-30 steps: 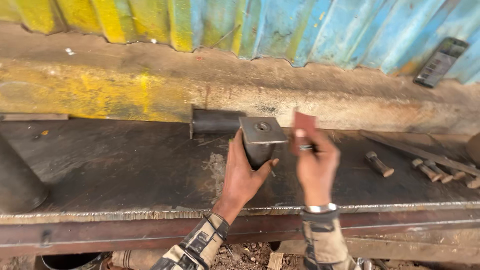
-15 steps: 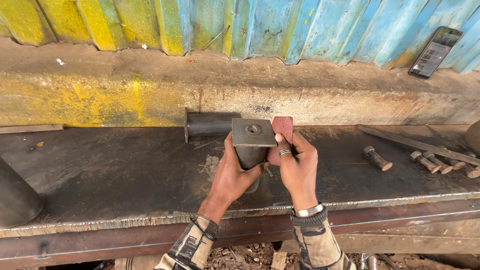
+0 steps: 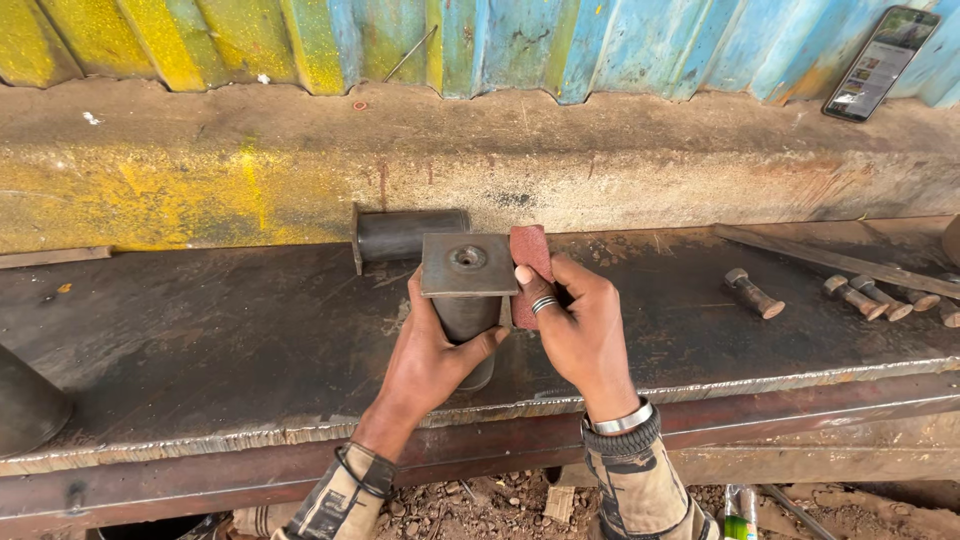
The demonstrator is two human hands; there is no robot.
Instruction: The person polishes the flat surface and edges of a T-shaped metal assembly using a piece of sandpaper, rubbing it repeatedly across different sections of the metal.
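My left hand is wrapped around the tube of the steel part, fingers closed tight on the cylinder, square flange plate up and facing me. The part stands near the front edge of the worktop, about mid-length, tilted slightly back. My right hand pinches a folded piece of reddish abrasive paper between thumb and fingers, pressed against the right edge of the flange. Ring on one finger, metal band at the wrist.

Step in hand, as I read it: dressing the flange edge with the abrasive. The paper is touching the plate side, not the top face.

Next move needs a firm left grip so the part doesn't rotate, and even pressure along the edge. The plate corners look sharp, so fingertips stay clear.

Around it: a second flanged tube lies on its side just behind, against the back wall. Several bolts sit toward the right end of the worktop, with a flat bar behind them. A dark cylinder is at the left end. A phone leans on the corrugated sheet, upper right.
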